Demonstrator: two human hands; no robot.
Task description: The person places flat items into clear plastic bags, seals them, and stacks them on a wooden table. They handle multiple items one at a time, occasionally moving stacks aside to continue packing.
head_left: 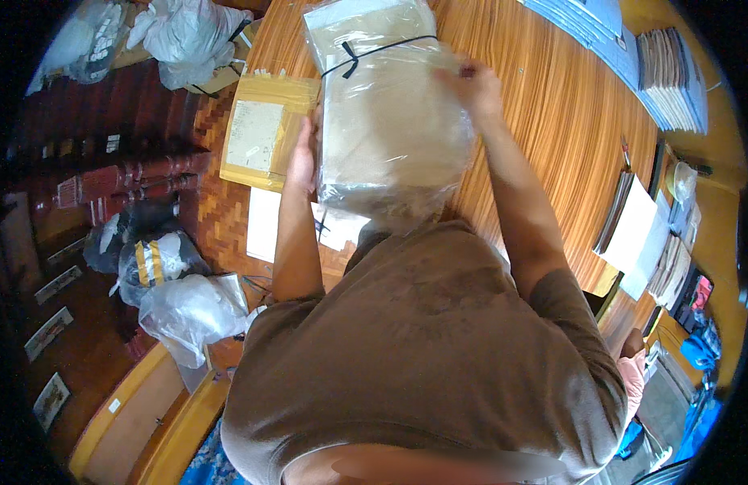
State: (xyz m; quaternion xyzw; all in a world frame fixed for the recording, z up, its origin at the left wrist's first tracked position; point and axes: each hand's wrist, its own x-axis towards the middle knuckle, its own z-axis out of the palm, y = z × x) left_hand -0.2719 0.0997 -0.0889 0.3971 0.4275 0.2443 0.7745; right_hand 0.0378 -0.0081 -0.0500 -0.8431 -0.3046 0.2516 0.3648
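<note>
Fingers of both hands grasp the clear plastic bag [390, 121] of tan sheets, left hand [303, 158] and right hand [475, 85] at its sides, raised over the worktop [552, 105]. Handling step; setting down beside the padded envelope [265, 129] likely calls for level lowering.

Home packing or mailing room, wooden worktop [552, 97] under the hands, padded envelope [265, 129] beside the left hand [303, 158], booklet stacks [669, 77] beyond the right hand [475, 85], filled plastic bags [188, 311] on the parquet floor

clear plastic bag [390, 121] with black tie, yellow envelope [261, 133], striped brown table [552, 97]
</note>
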